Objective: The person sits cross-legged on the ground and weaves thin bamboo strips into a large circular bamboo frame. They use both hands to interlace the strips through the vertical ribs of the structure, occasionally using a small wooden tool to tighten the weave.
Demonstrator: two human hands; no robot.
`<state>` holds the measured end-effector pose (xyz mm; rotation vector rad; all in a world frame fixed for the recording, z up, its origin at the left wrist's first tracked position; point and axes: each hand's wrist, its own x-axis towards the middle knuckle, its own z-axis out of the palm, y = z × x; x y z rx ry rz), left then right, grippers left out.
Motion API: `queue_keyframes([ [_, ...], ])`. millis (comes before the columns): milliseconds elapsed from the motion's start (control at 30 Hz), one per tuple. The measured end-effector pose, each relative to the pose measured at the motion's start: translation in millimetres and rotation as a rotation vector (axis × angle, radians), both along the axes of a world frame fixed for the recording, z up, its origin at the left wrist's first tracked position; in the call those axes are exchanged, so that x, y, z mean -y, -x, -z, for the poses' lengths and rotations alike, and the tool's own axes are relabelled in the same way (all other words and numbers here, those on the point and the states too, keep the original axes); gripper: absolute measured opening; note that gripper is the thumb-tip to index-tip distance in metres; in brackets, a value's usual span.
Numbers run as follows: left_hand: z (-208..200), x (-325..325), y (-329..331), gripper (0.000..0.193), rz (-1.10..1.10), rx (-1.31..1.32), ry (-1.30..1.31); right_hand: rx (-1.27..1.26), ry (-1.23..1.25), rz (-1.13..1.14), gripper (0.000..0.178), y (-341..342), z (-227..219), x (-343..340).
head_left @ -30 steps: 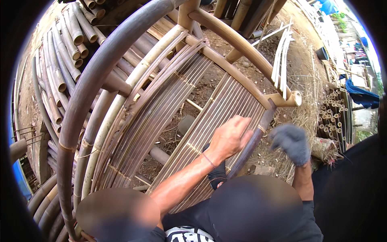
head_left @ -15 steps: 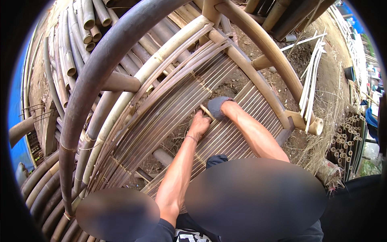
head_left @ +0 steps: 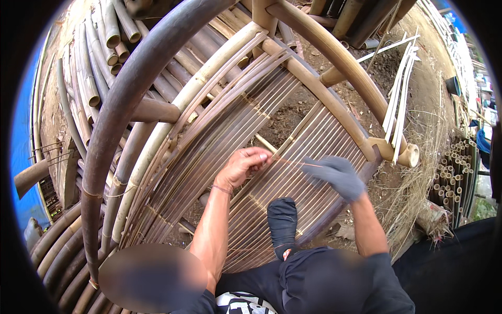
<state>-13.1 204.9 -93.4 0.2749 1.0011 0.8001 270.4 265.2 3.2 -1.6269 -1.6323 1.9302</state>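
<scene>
A: What are the hands doing on the slatted bamboo panel (head_left: pixel 293 157)?

B: The left hand (head_left: pixel 243 166) is bare. It lies on the slats near the middle of the panel, fingers curled down and pinching the end of a thin strip (head_left: pixel 298 163) against a slat. The right hand (head_left: pixel 334 175) wears a grey glove and sits just to the right of the left one, over the same panel. Its fingers are closed on the other end of that strip, so the strip runs taut between the two hands.

A: And the panel itself?

B: It is a curved sheet of narrow split slats, tilted, running from lower left to upper right. A thick pale bamboo arch (head_left: pixel 334 63) frames the panel's upper right edge, ending in a cut hollow end at the panel's right. A dark, heavier curved pole (head_left: pixel 123 104) sweeps past the panel's left side.

A: Anything else close by?

B: A foot in a dark sock (head_left: pixel 282 225) is planted on the slats just below the hands. Round bamboo poles (head_left: pixel 99 57) are stacked beyond the panel's upper left. A few pale split strips (head_left: pixel 400 99) lie on bare earth past the arch, to the panel's right, and dry straw (head_left: pixel 418 178) lies below them.
</scene>
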Motion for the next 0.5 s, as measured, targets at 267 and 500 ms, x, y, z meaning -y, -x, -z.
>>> queue_keyframes([
  [267, 29.1, 12.2, -51.9, 0.034, -0.227, -0.792, 0.083, 0.113, -0.395, 0.892, 0.017, -320.8, -164.4, 106.1],
  [500, 34.9, 29.4, -81.8, 0.031, 0.102, -1.116, 0.009, 1.482, -0.778, -0.265, 0.026, -362.7, -192.5, 71.5],
])
